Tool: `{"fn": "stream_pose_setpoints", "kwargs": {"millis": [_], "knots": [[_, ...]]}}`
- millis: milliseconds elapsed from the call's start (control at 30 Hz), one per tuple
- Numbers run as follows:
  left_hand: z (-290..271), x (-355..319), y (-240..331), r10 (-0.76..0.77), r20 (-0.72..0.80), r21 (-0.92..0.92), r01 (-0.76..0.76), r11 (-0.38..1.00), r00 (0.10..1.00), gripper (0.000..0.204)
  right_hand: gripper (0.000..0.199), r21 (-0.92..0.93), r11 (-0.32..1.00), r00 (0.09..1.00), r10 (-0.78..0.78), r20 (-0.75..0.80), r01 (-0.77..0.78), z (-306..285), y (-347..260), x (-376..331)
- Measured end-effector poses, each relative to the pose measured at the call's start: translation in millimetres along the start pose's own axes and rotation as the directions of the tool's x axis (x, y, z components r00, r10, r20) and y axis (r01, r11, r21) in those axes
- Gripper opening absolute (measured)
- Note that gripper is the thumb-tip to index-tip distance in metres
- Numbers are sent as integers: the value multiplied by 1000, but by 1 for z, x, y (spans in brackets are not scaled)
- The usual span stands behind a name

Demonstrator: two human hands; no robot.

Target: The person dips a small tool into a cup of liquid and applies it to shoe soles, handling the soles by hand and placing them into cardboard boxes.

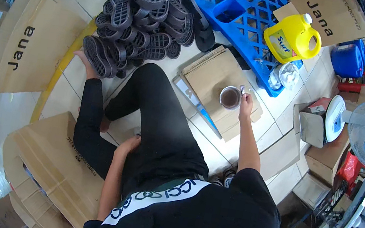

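While the left hand (129, 143) is resting loosely open on the black-trousered thigh (161, 125), the right hand (246, 99) is pinching the rim of a small cup (230, 97) of dark liquid, sitting on flattened cardboard (215, 78) on the floor right of the knee.

cup (230, 98) on flattened cardboard (212, 78), shoe soles (140, 20) left of it
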State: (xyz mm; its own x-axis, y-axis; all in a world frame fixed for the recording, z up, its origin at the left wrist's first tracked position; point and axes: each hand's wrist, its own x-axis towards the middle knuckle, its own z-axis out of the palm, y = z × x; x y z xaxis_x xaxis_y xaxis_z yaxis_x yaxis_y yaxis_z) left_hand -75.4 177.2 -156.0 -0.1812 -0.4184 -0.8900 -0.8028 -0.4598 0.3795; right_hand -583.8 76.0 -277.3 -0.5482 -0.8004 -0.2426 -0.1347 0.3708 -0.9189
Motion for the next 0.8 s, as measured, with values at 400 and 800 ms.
{"fn": "stream_pose_setpoints", "kwargs": {"millis": [400, 800], "knots": [[48, 86, -136, 152, -95, 19, -151, 988, 984, 53, 19, -401, 833, 924, -353, 149, 382, 47, -29, 100], [10, 19, -13, 118, 144, 590, -180, 787, 983, 33, 21, -367, 901, 946, -120, 302, 231, 66, 33, 178]]}}
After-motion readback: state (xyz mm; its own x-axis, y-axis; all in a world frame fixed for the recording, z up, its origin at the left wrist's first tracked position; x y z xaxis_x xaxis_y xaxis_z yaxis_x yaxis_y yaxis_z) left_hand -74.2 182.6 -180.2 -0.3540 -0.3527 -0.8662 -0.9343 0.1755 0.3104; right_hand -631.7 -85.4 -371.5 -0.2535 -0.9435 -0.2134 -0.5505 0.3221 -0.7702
